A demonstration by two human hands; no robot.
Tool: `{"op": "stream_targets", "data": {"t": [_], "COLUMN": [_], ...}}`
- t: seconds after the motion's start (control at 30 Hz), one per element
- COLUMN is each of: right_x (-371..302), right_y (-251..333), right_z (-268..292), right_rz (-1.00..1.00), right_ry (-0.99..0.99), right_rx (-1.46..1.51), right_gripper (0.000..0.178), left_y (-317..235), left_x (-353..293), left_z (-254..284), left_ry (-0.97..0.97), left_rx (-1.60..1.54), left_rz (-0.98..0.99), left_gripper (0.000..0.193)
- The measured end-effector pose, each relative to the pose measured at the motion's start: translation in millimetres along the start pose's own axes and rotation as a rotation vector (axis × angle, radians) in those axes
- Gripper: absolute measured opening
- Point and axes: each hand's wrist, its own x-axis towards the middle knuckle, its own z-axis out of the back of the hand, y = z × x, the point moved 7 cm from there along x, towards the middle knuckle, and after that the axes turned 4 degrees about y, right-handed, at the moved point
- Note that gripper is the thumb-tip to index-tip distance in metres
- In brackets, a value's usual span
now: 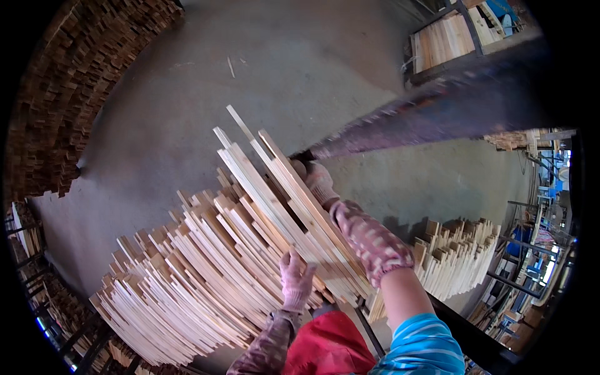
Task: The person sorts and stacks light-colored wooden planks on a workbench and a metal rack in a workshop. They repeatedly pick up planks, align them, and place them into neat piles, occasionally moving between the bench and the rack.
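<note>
My left hand (pixel 296 282), in a pale pink glove, is at the near part of a bundle of long pale wooden strips (pixel 275 199). Its thumb stands apart from the fingers, and the fingertips touch or nearly touch the wood. Farther out, my right hand (pixel 320 182), gloved too, is closed on the right edge of the same strips; part of its fingers is hidden. Several strips jut out past the others at the far end. To the left, a wide row of similar wooden strips (pixel 187 275) lies side by side.
A dark, scuffed beam (pixel 425 119) runs in from the right and ends near my right hand. A smaller row of strips (pixel 459 259) lies to the right. Tall brown wood stacks (pixel 69 100) fill the upper left. Boards (pixel 445 42) rest in a rack at upper right.
</note>
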Motion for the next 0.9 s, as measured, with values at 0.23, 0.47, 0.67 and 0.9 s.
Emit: {"op": "stream_targets", "data": {"t": [0.23, 0.47, 0.67, 0.9], "right_x": [-13, -157, -334, -312], "right_y": [-9, -21, 1, 14], "right_z": [43, 90, 47, 46], "right_rz": [-0.1, 0.052, 0.304, 0.217], "right_ry": [-0.039, -0.556, -0.556, -0.515], "right_rx": [-0.152, 1.039, -0.067, -0.642], "right_gripper": [0.038, 0.034, 0.049, 0.089], "left_y": [-32, -49, -7, 14], "left_x": [20, 32, 37, 17], "left_z": [15, 9, -1, -19], "left_ry": [0.131, 0.233, 0.141, 0.094], "left_rx": [0.168, 0.186, -0.177, -0.297], "left_rz": [0.044, 0.282, -0.108, 0.131], "left_gripper": [0.083, 0.048, 0.047, 0.065]}}
